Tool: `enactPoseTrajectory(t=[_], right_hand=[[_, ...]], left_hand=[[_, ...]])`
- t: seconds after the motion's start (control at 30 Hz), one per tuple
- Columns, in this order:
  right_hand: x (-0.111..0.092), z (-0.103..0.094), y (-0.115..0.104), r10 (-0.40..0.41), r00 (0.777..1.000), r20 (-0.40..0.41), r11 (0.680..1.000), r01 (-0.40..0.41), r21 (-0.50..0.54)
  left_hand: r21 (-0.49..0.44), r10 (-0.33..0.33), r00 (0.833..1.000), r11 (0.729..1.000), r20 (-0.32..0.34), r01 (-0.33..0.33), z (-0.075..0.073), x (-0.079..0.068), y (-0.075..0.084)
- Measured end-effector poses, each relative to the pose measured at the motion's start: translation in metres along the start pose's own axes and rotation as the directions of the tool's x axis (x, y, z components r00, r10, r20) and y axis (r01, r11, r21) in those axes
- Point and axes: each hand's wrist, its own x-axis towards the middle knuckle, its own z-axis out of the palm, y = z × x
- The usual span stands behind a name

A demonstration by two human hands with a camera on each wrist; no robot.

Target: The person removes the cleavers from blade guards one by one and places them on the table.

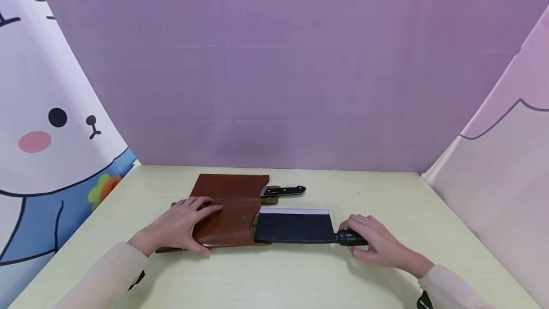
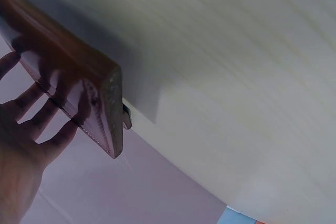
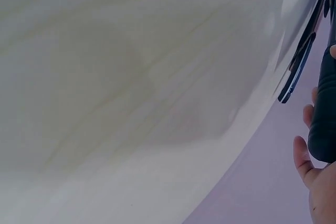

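A brown leather knife case lies unfolded on the table, its near pocket opening to the right. My left hand rests on the left part of this pocket, fingers spread and thumb at the near edge. In the left wrist view, the fingertips touch the glossy leather. My right hand grips the black handle of a cleaver. Its dark, broad blade has a silver edge facing away from me, and its left end is right at the pocket's mouth.
From the case's far half, a second knife's black riveted handle sticks out to the right. The pale wooden table meets a purple backdrop. Cartoon-printed cloth hangs at the left, pink and pale cloth at the right.
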Motion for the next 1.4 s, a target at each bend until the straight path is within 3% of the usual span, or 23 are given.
enactPoseTrajectory(t=[0.23, 0.47, 0.77, 1.4], right_hand=[[-0.004, -0.004, 0.003, -0.002, 1.000, -0.022, 1.000, 0.002, 0.006], [-0.010, -0.011, 0.009, 0.039, 0.999, 0.004, 0.999, -0.039, -0.020], [-0.019, -0.015, 0.013, 0.007, 0.999, -0.053, 1.000, -0.007, 0.009], [-0.042, -0.021, 0.019, 0.014, 1.000, -0.024, 1.000, -0.014, 0.005]], left_hand=[[0.008, -0.002, 1.000, 1.000, -0.005, 0.002, 0.002, -0.001, -0.001], [-0.004, -0.020, 1.000, 1.000, 0.010, 0.020, 0.001, -0.002, -0.001], [-0.001, -0.009, 1.000, 1.000, 0.013, 0.009, 0.005, -0.001, -0.001], [-0.017, 0.011, 1.000, 1.000, 0.028, -0.010, 0.012, 0.002, -0.003]])
